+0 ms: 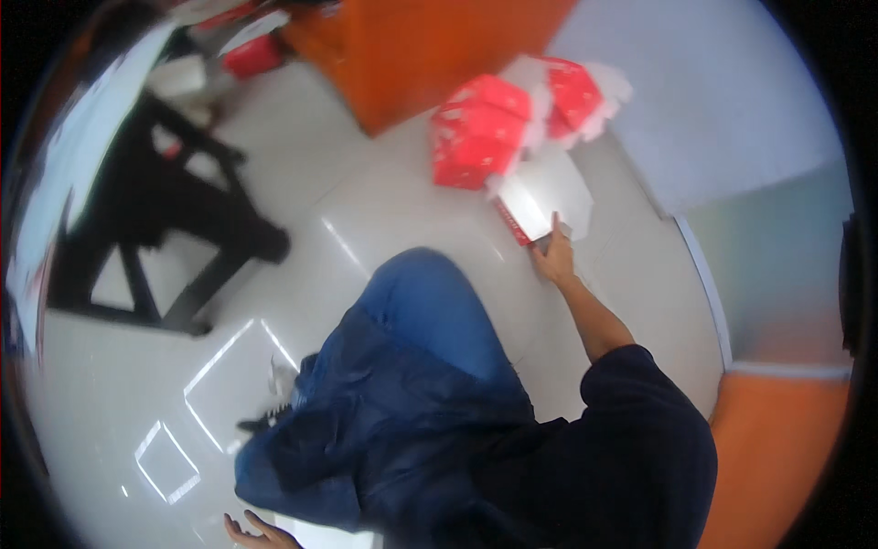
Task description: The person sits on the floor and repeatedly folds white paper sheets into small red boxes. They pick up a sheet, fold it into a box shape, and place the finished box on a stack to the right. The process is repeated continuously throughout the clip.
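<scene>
Keep the white box (pixel 549 192) level beside the red cartons (pixel 482 131); the right hand (pixel 553 256) seems, through the blur, to grip its near edge. The left hand (pixel 261 533), fingers loosely spread, grasps nothing visible

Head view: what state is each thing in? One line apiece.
White box: gripped; open or closed unclear.
Right hand: gripping the white box.
Red-and-white boxes: close together, blurred.
Left hand: visible fingers apart, partly cut off.
Black stand: upright, blurred.
</scene>
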Motion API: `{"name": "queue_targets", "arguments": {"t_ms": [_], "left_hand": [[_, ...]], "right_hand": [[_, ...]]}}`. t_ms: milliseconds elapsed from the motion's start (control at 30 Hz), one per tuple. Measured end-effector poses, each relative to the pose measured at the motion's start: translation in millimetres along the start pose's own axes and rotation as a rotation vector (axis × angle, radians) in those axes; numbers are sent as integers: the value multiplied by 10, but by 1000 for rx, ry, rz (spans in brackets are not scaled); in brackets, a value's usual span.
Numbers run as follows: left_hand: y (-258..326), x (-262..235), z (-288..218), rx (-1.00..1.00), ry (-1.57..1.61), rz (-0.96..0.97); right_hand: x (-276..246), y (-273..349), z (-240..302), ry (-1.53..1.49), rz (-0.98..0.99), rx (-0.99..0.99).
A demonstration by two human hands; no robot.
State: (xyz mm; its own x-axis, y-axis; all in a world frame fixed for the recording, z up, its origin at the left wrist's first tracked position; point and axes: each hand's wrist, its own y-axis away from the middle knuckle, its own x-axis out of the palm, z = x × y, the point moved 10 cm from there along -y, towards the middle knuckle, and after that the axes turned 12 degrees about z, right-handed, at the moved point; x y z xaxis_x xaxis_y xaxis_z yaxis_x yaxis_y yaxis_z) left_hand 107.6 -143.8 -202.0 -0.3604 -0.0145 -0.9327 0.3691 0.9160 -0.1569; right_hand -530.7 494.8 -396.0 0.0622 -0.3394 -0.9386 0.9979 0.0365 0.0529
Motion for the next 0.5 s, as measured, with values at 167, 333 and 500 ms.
{"name": "queue_targets", "arguments": {"t_ms": [167, 333, 500], "left_hand": [[1383, 1143, 907, -473, 317, 346], [2327, 1668, 1350, -318, -192, 721], [2588, 1422, 1480, -427, 126, 649]], "right_hand": [[628, 403, -773, 454, 127, -344], [-3, 1121, 826, -266, 138, -243], [-496, 1042, 1760, -480, 30, -410]]}}
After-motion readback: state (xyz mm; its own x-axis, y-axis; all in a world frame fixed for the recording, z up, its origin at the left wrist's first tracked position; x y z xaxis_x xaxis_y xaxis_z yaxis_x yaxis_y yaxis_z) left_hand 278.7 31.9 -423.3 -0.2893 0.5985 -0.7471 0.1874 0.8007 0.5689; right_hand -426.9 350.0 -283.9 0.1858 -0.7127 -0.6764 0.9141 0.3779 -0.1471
